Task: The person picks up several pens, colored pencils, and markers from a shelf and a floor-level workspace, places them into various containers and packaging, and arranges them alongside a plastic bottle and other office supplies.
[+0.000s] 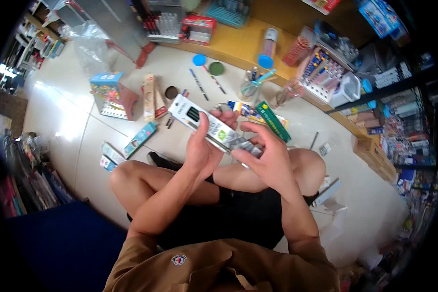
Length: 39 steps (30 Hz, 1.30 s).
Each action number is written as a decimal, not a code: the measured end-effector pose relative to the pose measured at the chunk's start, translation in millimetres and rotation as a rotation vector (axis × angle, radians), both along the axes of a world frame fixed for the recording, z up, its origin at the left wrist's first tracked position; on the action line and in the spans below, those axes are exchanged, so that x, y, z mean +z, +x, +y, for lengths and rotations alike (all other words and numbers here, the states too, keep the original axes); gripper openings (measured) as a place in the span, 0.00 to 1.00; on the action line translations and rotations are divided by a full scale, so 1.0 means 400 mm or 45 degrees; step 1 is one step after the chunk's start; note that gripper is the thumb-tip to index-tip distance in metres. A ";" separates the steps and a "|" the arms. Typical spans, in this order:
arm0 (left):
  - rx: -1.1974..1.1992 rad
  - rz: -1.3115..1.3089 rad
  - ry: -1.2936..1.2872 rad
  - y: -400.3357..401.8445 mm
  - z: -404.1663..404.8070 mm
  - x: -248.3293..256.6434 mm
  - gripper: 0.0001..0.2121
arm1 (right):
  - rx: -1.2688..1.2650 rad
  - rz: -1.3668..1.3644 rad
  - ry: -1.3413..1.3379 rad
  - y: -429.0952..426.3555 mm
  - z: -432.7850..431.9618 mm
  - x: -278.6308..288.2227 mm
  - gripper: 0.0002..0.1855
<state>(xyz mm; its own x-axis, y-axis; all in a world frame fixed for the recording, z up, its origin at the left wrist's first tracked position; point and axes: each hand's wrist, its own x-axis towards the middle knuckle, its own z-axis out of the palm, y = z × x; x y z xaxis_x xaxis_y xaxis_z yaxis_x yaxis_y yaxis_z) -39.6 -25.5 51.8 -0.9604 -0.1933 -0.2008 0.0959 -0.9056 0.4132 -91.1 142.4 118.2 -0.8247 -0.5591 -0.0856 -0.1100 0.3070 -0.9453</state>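
Note:
A flat white pencil box (214, 128) with a dark window and a green spot is held slantwise above my crossed legs. My left hand (208, 140) grips its middle, the thumb across the front and the fingers behind. At the lower end, which carries a grey pattern, my right hand (264, 155) has its thumb and fingers around the box. Just beyond, on the tiled floor, lie a green pencil box (273, 121) and a dark blue and yellow pack (253, 114), partly covered by my hands. Whether the box's end flap is open cannot be seen.
To the left on the floor are a teal box (140, 138), a brown carton (149, 96) and a colourful display box (113, 95). A glass jar of pens (250, 87) stands near the wooden shelf (233, 45). A white perforated basket (319, 80) of pencils sits at the right.

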 end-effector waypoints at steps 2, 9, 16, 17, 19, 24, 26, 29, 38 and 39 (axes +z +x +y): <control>0.158 0.009 0.036 0.004 -0.058 0.020 0.20 | -0.148 -0.130 -0.143 0.029 -0.027 -0.053 0.24; 0.359 -0.122 0.033 0.010 -0.092 0.004 0.21 | -0.425 0.126 -0.129 0.091 -0.104 -0.106 0.16; 0.354 -0.233 0.332 0.006 -0.107 0.016 0.23 | -0.356 -0.181 -0.375 0.088 -0.072 -0.088 0.13; 0.345 -0.246 0.394 0.007 -0.109 0.022 0.24 | -0.332 -0.165 -0.341 0.080 -0.062 -0.102 0.13; 0.379 -0.175 0.250 0.005 -0.103 0.030 0.25 | -0.399 -0.488 -0.648 0.066 -0.072 -0.146 0.17; 0.397 -0.001 -0.624 0.026 -0.025 0.050 0.28 | -0.215 -1.578 -1.317 0.059 -0.115 -0.244 0.24; 0.380 0.037 -1.190 0.055 0.016 0.060 0.32 | -0.087 -1.800 -1.532 0.051 -0.135 -0.255 0.24; 0.374 0.228 -1.302 0.056 0.039 0.075 0.39 | -0.196 -1.936 -1.535 0.050 -0.123 -0.295 0.24; 0.440 -0.008 -0.343 0.008 -0.143 0.112 0.35 | -0.066 -1.584 -0.933 0.044 -0.075 -0.227 0.23; 0.424 -0.033 -0.264 0.010 -0.167 0.102 0.34 | 0.013 -1.576 -0.896 0.041 -0.071 -0.214 0.23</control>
<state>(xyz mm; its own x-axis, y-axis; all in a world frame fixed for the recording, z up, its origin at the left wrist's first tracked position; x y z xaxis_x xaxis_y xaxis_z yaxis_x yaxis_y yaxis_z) -35.6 -92.2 92.4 -0.8332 -0.5327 -0.1482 0.3576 -0.7236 0.5903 -74.7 114.1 32.5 -0.4198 -0.7922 -0.4430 0.8873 -0.2554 -0.3840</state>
